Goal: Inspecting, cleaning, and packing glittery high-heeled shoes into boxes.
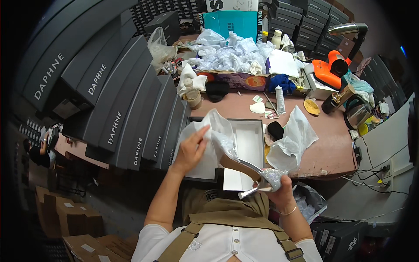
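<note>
A silver, glittery high-heeled shoe (270, 178) with a tan sole is in my right hand (283, 195), which is closed round its heel end. The thin heel points toward my body, and the shoe slants up and left. My left hand (190, 150) pinches a sheet of white tissue paper (214, 124) beside the far end of the shoe, partly covering it. Below both hands lies an open white-lined shoe box (249, 138) with dark edges. Right of the box, another crumpled white tissue sheet (293, 140) rests next to a small black object (275, 130).
Stacked dark shoe boxes (121, 113) rise close on my left. At the back, a carton (235, 80) overflows with crumpled tissue. An orange device (328, 72), a kettle (355, 112) and a white tube (279, 99) stand on the pink table (329, 144). Brown cartons (78, 218) sit at lower left.
</note>
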A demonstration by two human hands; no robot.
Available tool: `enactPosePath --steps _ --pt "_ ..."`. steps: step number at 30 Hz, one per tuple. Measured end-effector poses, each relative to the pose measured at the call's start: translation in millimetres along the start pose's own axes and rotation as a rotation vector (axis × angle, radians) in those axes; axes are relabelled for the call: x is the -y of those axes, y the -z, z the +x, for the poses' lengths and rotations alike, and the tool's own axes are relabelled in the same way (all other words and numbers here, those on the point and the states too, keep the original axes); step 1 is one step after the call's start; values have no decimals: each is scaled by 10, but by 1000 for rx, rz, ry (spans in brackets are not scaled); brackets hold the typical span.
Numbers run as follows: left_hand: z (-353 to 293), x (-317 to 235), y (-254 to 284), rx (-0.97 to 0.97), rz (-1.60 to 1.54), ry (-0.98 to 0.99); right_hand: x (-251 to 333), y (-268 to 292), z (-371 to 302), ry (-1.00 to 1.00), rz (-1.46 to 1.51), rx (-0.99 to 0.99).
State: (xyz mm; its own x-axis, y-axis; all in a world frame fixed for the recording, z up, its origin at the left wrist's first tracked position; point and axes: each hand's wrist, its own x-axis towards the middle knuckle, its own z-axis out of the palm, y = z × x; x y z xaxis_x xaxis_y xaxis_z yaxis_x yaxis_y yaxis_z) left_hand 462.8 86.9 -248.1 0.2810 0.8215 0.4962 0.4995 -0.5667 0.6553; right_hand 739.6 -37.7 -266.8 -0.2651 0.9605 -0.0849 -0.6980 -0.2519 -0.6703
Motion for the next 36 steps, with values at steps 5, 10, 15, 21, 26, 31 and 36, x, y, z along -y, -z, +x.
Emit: enactPosePath --steps 5,10,15,21,26,31,36 --pt "-902 -43 173 -63 11 432 -408 26 304 -85 -1 -174" --pt "-981 -111 172 88 320 268 -570 63 215 -212 331 -271" --pt "-1018 234 -63 -13 60 313 -691 151 102 -260 530 -217" --pt "-843 -23 -74 -179 78 192 -672 225 107 -283 595 -148" --pt "-585 -615 -19 -176 87 -233 -632 -466 210 -71 440 -314" --pt "-480 -904 -275 19 -110 -572 -793 -337 300 174 -79 -114" --pt "-790 -967 -497 256 -296 -575 -840 257 524 178 -187 -74"
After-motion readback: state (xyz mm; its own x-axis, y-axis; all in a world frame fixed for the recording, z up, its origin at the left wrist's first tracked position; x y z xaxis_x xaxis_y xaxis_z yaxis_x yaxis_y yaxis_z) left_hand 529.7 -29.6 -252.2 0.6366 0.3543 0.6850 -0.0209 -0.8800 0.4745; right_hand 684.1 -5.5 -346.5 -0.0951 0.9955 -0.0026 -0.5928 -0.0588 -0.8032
